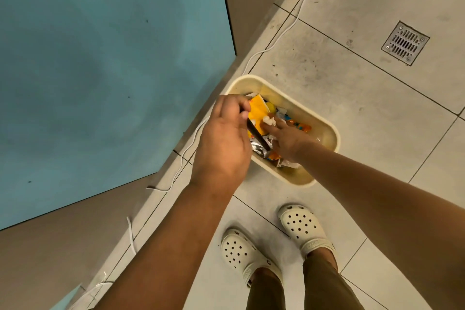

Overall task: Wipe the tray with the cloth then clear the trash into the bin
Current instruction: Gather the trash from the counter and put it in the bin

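Trash [261, 118] is sitting heaped in the cream bin [324, 131] down on the tiled floor [352, 98], and both hands are working right over it. Left hand [222, 142] is hovering above the bin's near-left rim, fingers curled round the edge of a thin dark tray [259, 137] that is showing only edge-on as a narrow dark strip tilting down into the bin. Right hand [284, 137] is reaching in from the other side, fingers stretched out fairly straight and pressing down among the rubbish, fingertips lying against a small crumpled white wad [269, 121]; whether it is pinching that wad or just touching it, I cannot tell. Yellow packaging, orange wrappers and some silver foil are lying jumbled under the two hands. The bin is standing just beside the foot of a blue panel [100, 70], with a white cable [281, 33] trailing along the floor past it. Cream perforated clogs [302, 228] are planted on the tiles just below the bin, toes pointing toward it. Off to the upper right, well apart from everything, a metal floor drain [405, 43] is sitting set into a tile. No cloth is showing clearly enough to name.
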